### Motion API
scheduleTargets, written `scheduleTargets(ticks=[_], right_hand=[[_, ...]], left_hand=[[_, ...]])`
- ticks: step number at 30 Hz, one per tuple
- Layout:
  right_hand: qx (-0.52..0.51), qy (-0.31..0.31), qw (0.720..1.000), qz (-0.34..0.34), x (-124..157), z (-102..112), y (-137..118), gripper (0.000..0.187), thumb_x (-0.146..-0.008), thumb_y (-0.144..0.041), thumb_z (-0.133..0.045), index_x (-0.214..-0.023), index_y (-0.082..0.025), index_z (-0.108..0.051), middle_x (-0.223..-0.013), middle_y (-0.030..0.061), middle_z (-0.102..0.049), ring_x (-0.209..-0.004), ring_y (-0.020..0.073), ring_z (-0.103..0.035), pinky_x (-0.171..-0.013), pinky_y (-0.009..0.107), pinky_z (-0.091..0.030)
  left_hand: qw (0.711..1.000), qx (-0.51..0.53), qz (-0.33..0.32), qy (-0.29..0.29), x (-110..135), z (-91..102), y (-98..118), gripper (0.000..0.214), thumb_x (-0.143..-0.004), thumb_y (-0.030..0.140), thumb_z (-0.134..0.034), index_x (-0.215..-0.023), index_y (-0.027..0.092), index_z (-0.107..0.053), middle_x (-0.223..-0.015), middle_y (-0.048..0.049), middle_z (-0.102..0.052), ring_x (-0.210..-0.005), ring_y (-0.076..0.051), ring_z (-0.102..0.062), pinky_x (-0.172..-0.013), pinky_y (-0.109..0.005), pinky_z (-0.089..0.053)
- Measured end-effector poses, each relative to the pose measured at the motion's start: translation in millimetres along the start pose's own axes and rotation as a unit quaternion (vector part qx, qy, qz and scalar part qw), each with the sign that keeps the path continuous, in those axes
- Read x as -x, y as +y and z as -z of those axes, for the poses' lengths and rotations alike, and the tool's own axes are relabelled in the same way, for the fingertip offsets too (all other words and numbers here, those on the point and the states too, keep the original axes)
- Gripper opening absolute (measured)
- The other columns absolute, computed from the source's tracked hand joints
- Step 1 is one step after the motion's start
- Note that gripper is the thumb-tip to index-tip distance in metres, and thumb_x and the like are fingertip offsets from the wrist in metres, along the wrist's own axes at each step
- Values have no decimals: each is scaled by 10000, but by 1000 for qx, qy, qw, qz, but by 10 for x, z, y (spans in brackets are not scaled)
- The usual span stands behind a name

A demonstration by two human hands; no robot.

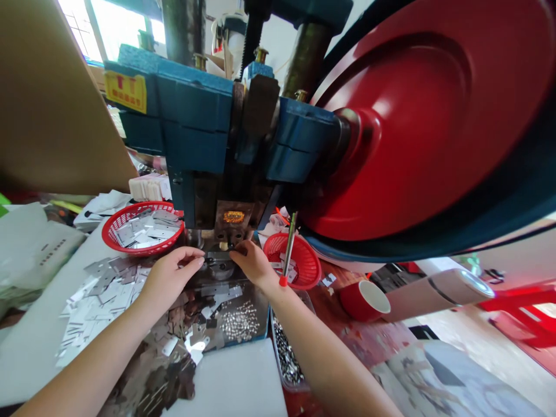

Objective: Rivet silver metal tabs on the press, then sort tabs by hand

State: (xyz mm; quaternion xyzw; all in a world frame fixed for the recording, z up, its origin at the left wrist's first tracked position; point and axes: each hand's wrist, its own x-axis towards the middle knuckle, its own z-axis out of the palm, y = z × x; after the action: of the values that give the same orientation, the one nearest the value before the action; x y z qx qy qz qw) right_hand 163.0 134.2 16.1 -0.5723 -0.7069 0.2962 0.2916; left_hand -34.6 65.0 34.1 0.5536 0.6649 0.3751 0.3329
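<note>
A blue press machine (195, 110) with a big red flywheel (417, 116) fills the view. Both my hands reach under its ram to the die (219, 267). My left hand (169, 275) pinches the left end of a small flat metal plate (216, 255) lying on the die. My right hand (254, 262) has its fingers closed at the plate's right end, right below the punch. Whether it holds a small part there is hidden.
A red basket (113, 233) with cut metal plates stands at the left, a smaller red basket (309, 267) at the right. Loose plates (93, 295) and small rivets (238, 321) cover the bench. A red-tipped lever (287, 252) hangs beside my right wrist. A red cup (362, 300) lies farther right.
</note>
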Motion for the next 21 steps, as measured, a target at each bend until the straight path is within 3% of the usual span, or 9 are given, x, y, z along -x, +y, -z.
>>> scheduleTargets(ticks=[5,11,15,21], right_hand=[[30,0,999,-16,40,61,-41,137,-821,-246,-555,-792,-188,-675,-742,11,-674,-717,147,-605,-626,223,-409],[150,72,982,89,98,29,-180,158,-868,-212,-515,-802,-191,-658,-879,55,-691,-875,180,-605,-801,260,-412],[81,88,992,49,75,80,-127,184,-890,-232,-483,-859,-190,-659,-875,45,-688,-840,166,-610,-764,244,-425],[-1,55,998,2,78,129,-13,202,-871,-273,-497,-874,-206,-687,-808,11,-693,-783,155,-623,-686,223,-435]], left_hand=[[1000,7,2,-3,-1,-28,-18,347,-743,507,-588,-969,257,-669,-948,-4,-708,-886,-224,-636,-818,-341,-449],[1000,2,-12,10,-1,-14,2,373,-739,502,-582,-975,231,-680,-953,-29,-718,-883,-241,-642,-790,-344,-470],[1000,12,1,11,15,9,2,371,-744,502,-583,-979,228,-672,-962,-33,-717,-896,-245,-640,-783,-343,-475],[1000,17,0,15,32,1,-59,369,-746,505,-585,-982,236,-677,-1036,-39,-711,-956,-257,-633,-797,-344,-480]])
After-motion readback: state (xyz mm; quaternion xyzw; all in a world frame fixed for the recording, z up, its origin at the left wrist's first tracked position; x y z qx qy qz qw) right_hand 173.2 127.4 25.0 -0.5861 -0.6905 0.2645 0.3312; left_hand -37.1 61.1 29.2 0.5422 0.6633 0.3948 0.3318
